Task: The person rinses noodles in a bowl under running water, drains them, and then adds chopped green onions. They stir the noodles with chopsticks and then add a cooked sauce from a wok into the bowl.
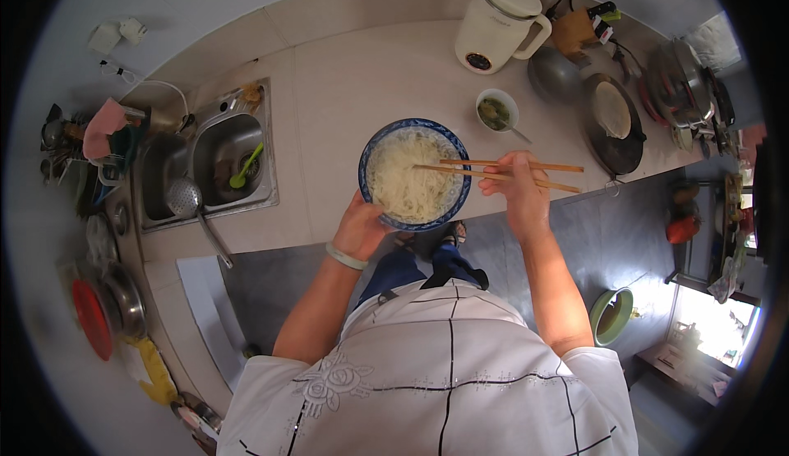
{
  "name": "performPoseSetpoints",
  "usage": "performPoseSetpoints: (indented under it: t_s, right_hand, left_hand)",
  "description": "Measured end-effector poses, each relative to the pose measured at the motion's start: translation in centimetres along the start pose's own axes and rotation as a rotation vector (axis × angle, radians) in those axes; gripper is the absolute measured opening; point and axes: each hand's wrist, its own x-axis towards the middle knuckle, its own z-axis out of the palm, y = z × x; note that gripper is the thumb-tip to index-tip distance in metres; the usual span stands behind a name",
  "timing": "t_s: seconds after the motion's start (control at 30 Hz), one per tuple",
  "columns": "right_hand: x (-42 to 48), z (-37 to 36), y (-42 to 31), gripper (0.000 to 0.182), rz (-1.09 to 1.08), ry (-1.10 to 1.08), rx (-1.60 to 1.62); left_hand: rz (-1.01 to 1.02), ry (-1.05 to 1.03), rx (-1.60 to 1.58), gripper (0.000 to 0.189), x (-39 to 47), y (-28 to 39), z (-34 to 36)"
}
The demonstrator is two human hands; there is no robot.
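My left hand (362,228) grips the lower left rim of a blue-patterned bowl (463,192), which overlaps the counter's front edge. Pale cooked noodles (410,181) fill much of the bowl. In my right hand (521,194) is a pair of wooden chopsticks (555,175), held slightly apart, their tips over and among the noodles. A small white bowl (510,103) with greens in liquid and a metal spoon (519,135) stands to the upper right of the noodles.
Left along the counter is a double steel sink (271,172) with a green spoon (249,165) and a slotted skimmer (185,198). Toward the right stand a cream electric kettle (493,30), a dark bowl (551,76) and a black pan (616,154). A green basin (622,317) is on the floor.
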Motion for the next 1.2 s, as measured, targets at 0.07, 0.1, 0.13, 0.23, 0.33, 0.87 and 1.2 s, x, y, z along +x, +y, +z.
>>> performPoseSetpoints:
  t_s: [0.07, 0.1, 0.13, 0.23, 0.33, 0.87, 1.2]
  right_hand:
    - [-0.5, 0.0, 0.0, 0.030, -0.058, 0.001, -0.137]
    - [-0.8, 0.1, -0.6, 0.029, -0.082, -0.021, -0.198]
    - [-1.1, 0.2, -1.3, 0.029, -0.106, -0.045, -0.259]
    - [-2.1, 0.1, -3.6, 0.028, -0.157, -0.048, -0.349]
    - [-2.1, -0.8, -3.7, 0.028, -0.114, -0.095, -0.489]
    - [0.5, -1.5, 2.9, 0.030, 0.125, 0.030, 0.358]
    - [-1.4, 1.7, -0.7, 0.027, -0.025, -0.226, -0.133]
  left_hand:
    - [0.001, 0.024, -0.004, 0.058, -0.3, -0.1, -0.5]
    - [0.001, 0.033, -0.007, 0.058, -0.3, -0.2, -0.7]
    - [0.005, 0.047, -0.007, 0.058, -0.4, -0.3, -0.8]
    - [0.019, 0.078, -0.004, 0.058, -0.5, -0.3, -0.9]
    - [0.025, 0.083, 0.014, 0.057, -0.5, -0.2, -0.7]
    - [0.012, 0.040, 0.076, 0.059, 0.0, -0.3, 1.6]
    - [-0.020, 0.044, 0.043, 0.056, 0.6, -0.8, 0.2]
